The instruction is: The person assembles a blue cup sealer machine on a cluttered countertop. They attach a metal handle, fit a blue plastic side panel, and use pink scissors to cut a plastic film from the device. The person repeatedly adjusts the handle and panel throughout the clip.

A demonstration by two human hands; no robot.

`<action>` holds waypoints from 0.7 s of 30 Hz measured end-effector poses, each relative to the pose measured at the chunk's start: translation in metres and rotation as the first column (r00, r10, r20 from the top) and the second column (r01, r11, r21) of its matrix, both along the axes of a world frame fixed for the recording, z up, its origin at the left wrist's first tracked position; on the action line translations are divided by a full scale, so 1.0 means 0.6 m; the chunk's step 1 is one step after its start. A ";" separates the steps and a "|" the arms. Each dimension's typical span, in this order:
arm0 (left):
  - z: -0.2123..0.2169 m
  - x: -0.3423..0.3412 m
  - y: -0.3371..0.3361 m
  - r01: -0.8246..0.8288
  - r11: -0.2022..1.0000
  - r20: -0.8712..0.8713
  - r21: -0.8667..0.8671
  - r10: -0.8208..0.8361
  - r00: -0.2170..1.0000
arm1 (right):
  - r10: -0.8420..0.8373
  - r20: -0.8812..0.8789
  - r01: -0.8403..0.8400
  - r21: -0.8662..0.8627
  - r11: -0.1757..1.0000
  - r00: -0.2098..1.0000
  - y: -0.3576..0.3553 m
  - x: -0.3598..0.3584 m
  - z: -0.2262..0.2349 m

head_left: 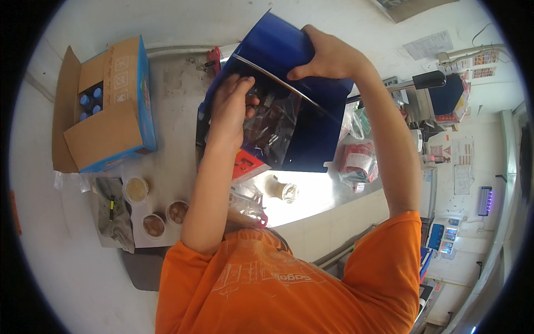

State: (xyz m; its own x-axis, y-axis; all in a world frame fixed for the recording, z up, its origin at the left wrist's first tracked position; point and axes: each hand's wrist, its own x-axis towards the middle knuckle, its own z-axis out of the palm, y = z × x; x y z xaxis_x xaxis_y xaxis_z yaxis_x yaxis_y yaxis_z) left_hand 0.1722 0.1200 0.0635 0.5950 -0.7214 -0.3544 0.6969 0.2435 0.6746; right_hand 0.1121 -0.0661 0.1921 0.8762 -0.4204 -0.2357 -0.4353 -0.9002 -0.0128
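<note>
A dark blue box (314, 136) is tilted up in front of me, its inside facing me, with a pale metal strip across it. Clear plastic packets with brownish contents (272, 119) lie inside. My right hand (328, 55) grips the box's upper panel, thumb on the near face and fingers behind the edge. Into the opening at the left reaches my left hand (231, 106), its fingers curled beside the packets. What it holds, if anything, is hidden. A red and white card (247, 167) shows below the box, near my left wrist.
An open cardboard carton (105, 131) with blue-capped bottles stands at the left. Lidded round tubs (136, 189) and a grey cloth (113, 217) lie nearer. A clear cup (288, 192) rests on the bright table, and bagged red goods (357, 161) sit to the right.
</note>
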 end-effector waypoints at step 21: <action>0.062 -0.097 0.031 -0.170 0.976 0.756 -0.133 0.211 0.619 | -0.232 0.209 0.263 -0.132 0.956 0.950 0.127 -0.027 0.210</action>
State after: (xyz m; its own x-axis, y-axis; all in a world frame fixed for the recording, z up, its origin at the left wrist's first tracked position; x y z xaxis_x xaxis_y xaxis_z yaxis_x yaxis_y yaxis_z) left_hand 0.1140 0.1387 0.1004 0.7624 -0.5627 0.3194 -0.1269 0.3539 0.9266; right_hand 0.0958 0.0102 0.3181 0.7617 -0.6478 0.0104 -0.6479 -0.7616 0.0157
